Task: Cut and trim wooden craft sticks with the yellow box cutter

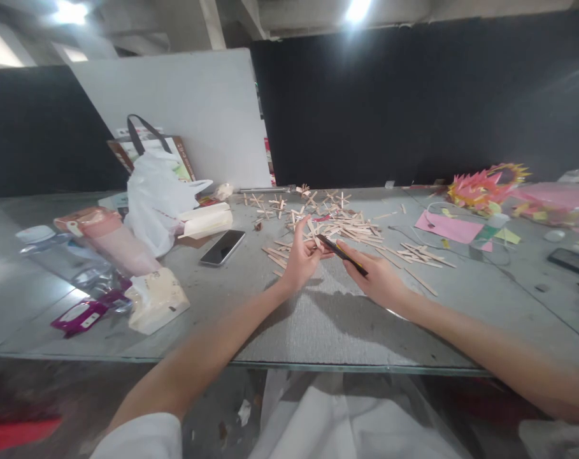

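- R hand (378, 277) is grasping black-yellow cutter (341, 252), approx. above middle of table (289, 341).
- Cutter's long axis goes diag., from R palm to far left; its far end is just beside L hand (299, 260), but R hand is nearer.
- L hand: fingers bent, maybe w/ a small piece; I cannot tell for sure.
- Cutter looks slim, dark, w/ yellow part; blade not clear.
- Wooden sticks (353, 228) lie loose beyond hands.
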Demonstrator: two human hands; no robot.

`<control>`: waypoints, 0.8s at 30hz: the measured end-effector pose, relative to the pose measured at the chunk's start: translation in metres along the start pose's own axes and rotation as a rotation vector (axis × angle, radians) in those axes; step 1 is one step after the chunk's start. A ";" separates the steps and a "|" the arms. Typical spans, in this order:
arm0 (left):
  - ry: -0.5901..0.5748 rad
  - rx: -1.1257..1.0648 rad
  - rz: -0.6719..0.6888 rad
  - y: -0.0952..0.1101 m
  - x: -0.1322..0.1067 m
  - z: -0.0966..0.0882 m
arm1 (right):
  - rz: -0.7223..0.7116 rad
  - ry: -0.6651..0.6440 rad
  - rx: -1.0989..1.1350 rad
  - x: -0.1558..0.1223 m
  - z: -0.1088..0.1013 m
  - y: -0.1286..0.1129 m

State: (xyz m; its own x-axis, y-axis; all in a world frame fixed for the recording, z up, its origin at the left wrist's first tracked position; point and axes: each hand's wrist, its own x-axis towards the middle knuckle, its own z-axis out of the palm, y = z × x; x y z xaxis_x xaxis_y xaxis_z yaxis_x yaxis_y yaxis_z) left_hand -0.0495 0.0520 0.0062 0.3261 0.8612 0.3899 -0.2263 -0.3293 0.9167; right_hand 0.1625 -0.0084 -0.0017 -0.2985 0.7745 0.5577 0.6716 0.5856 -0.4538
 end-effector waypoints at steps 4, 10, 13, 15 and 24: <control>0.002 0.056 -0.006 -0.001 0.000 0.000 | -0.004 0.003 -0.014 -0.001 0.002 0.002; 0.022 0.053 -0.007 -0.003 0.001 0.001 | -0.009 -0.009 -0.020 0.000 0.001 0.000; 0.016 0.037 -0.002 -0.003 0.001 0.001 | -0.014 -0.023 -0.013 0.000 0.000 -0.001; 0.012 0.018 0.003 -0.003 0.000 0.001 | -0.020 -0.028 -0.011 -0.001 0.001 -0.001; 0.027 -0.016 0.028 -0.001 -0.002 0.003 | -0.003 -0.023 -0.026 -0.003 0.001 -0.002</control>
State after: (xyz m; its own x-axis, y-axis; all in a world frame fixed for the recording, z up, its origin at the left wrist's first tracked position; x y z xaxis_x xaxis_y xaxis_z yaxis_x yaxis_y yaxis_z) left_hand -0.0466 0.0496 0.0052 0.2943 0.8623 0.4122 -0.2496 -0.3469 0.9041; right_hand 0.1611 -0.0116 -0.0028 -0.3163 0.7781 0.5428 0.6878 0.5821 -0.4337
